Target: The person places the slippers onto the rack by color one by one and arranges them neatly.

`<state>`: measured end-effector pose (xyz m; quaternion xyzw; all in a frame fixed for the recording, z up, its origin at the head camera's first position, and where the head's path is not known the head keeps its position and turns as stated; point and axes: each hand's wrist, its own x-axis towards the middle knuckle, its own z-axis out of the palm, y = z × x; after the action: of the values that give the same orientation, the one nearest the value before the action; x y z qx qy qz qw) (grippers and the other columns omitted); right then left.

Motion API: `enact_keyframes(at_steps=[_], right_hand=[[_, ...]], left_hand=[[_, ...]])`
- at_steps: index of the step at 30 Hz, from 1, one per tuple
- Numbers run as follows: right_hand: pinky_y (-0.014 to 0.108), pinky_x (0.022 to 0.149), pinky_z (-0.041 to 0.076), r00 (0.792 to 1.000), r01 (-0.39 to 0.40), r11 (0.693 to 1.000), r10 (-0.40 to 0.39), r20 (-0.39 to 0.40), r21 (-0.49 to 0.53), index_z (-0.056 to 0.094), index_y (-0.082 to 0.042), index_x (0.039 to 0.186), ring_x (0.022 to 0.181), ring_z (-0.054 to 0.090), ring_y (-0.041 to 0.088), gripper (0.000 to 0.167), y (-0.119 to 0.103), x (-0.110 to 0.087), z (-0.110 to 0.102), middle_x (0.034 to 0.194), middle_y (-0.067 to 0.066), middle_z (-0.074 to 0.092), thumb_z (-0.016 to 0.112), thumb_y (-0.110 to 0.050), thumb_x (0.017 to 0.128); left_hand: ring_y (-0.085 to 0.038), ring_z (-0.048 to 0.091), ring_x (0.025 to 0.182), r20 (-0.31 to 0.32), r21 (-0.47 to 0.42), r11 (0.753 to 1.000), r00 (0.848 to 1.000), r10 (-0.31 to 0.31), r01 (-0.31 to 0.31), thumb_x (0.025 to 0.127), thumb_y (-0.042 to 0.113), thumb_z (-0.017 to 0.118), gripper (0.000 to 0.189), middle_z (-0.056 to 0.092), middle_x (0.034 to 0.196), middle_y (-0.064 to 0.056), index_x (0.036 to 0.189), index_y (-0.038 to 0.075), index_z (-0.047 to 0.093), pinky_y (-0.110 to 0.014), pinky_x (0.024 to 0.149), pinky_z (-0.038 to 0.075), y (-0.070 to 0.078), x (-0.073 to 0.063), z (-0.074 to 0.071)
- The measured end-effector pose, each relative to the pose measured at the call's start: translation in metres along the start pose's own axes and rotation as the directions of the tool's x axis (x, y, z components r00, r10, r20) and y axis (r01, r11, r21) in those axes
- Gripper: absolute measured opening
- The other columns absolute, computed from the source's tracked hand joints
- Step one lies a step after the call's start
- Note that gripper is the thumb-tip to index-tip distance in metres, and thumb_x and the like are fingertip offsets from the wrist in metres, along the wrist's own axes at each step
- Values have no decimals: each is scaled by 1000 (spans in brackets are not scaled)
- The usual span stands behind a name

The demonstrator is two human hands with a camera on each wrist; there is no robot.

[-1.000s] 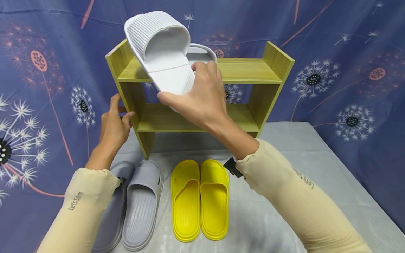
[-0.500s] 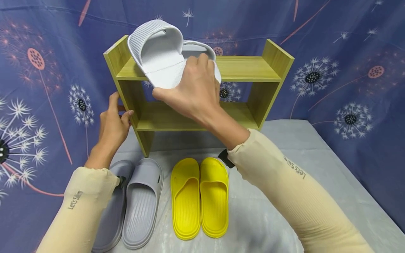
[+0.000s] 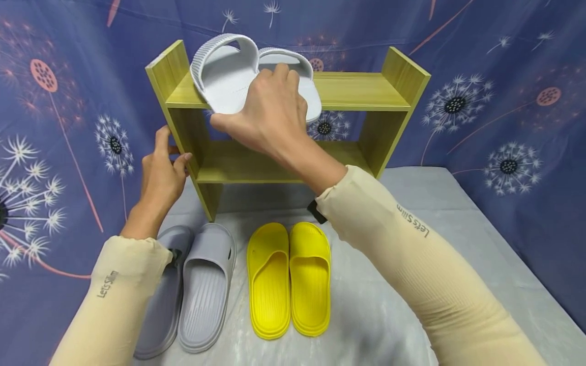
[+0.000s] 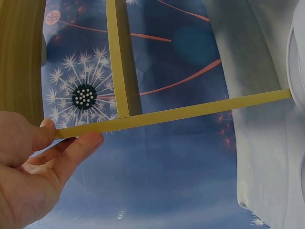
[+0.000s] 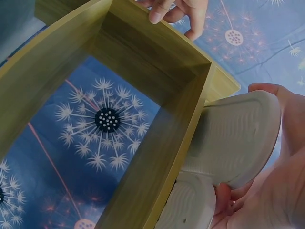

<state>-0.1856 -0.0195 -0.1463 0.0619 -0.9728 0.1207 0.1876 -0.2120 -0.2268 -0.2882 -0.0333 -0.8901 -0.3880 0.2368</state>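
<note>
My right hand [image 3: 276,114] grips a pair of white slippers by their heel ends, thumb on the left one and fingers over the inner edges. The left white slipper [image 3: 229,76] tilts, toe toward the back, over the top shelf [image 3: 352,91] of a small wooden shoe rack; the right white slipper [image 3: 312,101] lies beside it. In the right wrist view their soles [image 5: 233,138] overlap the shelf's front edge. My left hand [image 3: 160,175] pinches the rack's left side panel [image 4: 157,117] between thumb and fingers, steady at mid height.
On the grey cloth [image 3: 375,284] in front of the rack stand grey slippers [image 3: 203,290] at left, partly behind my left sleeve, and yellow slippers [image 3: 311,284] at centre. A blue dandelion-print curtain [image 3: 503,101] hangs close behind. The lower shelf [image 3: 247,162] is below my right hand.
My right hand has come down and slightly left with the white slippers, and the left slipper has tipped flatter toward the top shelf. My left hand keeps its hold on the side panel.
</note>
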Motion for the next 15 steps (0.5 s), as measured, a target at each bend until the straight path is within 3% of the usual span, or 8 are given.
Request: enact_keyframes(at_steps=[8, 15], right_hand=[[30, 65, 52, 999, 4, 999, -2, 49, -41, 59, -15, 95, 108, 41, 23, 62, -5, 7, 0, 115, 6, 46, 54, -72, 73], [31, 68, 54, 995, 33, 993, -23, 92, -113, 62, -16, 96, 109, 41, 25, 61, -12, 12, 0, 118, 10, 47, 48, -72, 76]], left_hand=[[-36, 67, 94, 1, -5, 1000, 1000, -2, 2, 100, 15, 52, 54, 61, 119, -21, 146, 31, 28, -48, 74, 59, 2, 1, -1], [-36, 68, 92, -2, 9, 1000, 1000, 2, -2, 100, 15, 52, 55, 62, 118, -21, 147, 31, 27, -46, 72, 59, 1, -1, -1]])
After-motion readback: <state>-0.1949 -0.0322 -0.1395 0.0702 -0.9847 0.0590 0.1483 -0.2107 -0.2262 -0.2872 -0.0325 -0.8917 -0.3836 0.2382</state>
